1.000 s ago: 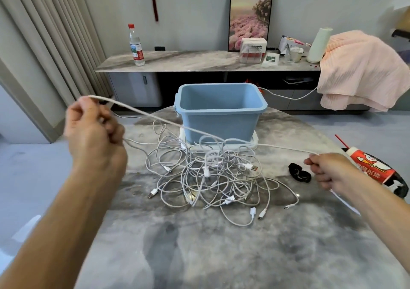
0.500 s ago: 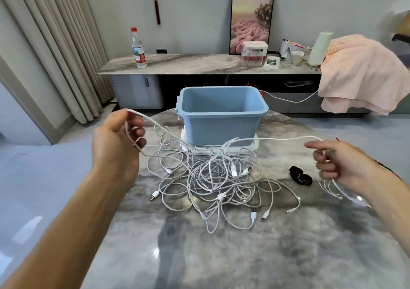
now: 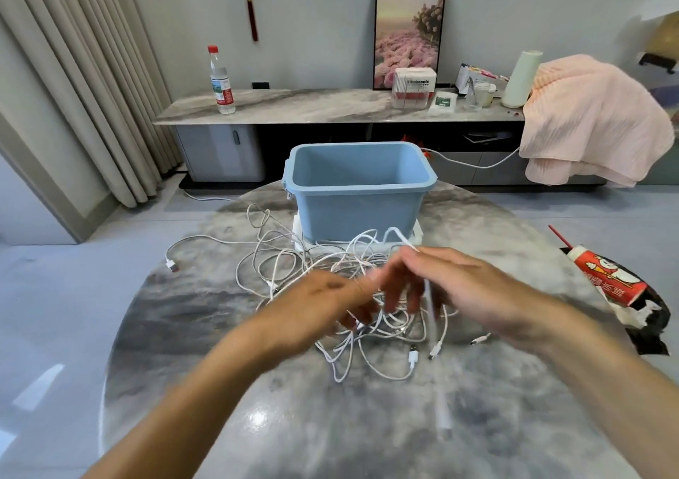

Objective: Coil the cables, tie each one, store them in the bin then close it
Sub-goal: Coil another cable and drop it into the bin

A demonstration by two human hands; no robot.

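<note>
Coiling one white cable [image 3: 430, 294] above the tangle [image 3: 330, 276] on the counter [image 3: 330, 423].
I am bringing the blurred left hand [image 3: 323, 294] and right hand [image 3: 455, 280] together; the right is pinching the cable, the left's grip I cannot tell. Even loops should tie best, before the empty blue bin [image 3: 358, 188].

Blue bin [image 3: 358, 199] open-topped at far middle of round table [image 3: 227, 397], tangled white cables [image 3: 316, 265] sprawled in front of it (loops reach left), red carton [image 3: 606, 276] at right edge, bare tabletop near front and far left
</note>
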